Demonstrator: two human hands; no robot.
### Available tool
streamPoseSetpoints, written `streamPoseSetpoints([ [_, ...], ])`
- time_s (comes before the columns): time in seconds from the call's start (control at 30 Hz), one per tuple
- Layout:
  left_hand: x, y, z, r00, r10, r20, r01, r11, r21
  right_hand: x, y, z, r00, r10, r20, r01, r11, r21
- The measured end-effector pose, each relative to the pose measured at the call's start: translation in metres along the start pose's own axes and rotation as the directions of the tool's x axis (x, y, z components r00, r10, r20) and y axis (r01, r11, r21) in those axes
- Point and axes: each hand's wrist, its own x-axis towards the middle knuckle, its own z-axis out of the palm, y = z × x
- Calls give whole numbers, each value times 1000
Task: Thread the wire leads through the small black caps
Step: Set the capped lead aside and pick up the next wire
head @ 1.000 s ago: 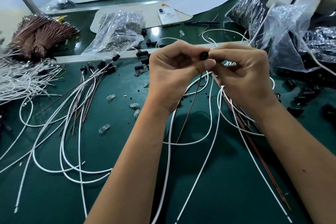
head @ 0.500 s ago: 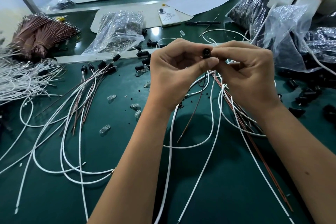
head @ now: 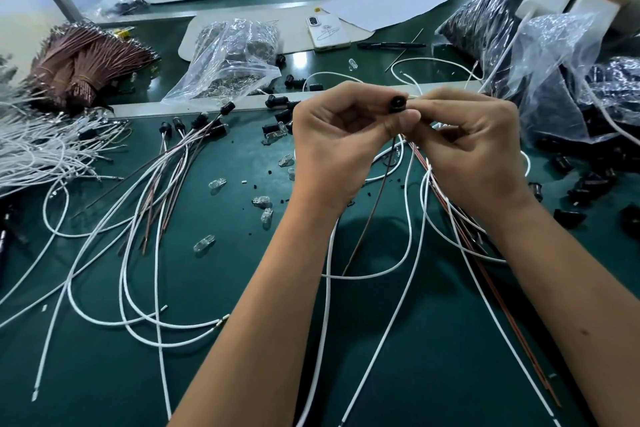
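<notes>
Pinching a black cap [head: 397, 103] above the tabletop [head: 242, 340], the left hand [head: 341, 135] steadies it, bore facing up; the right hand [head: 474, 146] fingers close on a lead, likely feeding it through.

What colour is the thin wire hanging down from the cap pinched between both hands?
Dark brown wire, hanging below the black cap; seen in the head view.

Counts: two hands [head: 346, 142] [head: 474, 149], one black cap [head: 397, 103] pinched between them. One phone [head: 327, 32] and one pen [head: 391, 44] beyond the hands. Clear bulbs [head: 204, 243] left of hands: at least six. White wires [head: 104, 288], loose caps [head: 277, 101]: too many to count.
</notes>
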Motion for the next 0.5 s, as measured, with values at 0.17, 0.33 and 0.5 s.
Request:
streamPoseSetpoints([
  [0.17,-1,0,0,999,-20,-31,19,1000,-17,-1,0,1,1000,-14,19,15,998,-69],
  [0.33,2,-2,-3,960,-279,-36,272,953,-135,1,-2,-2,999,27,46,-22,994,-105],
  [0.5,4,1,-9,875,-483,-20,454,836,-307,-1,-7,0,993,114,30,-111,990,-82],
])
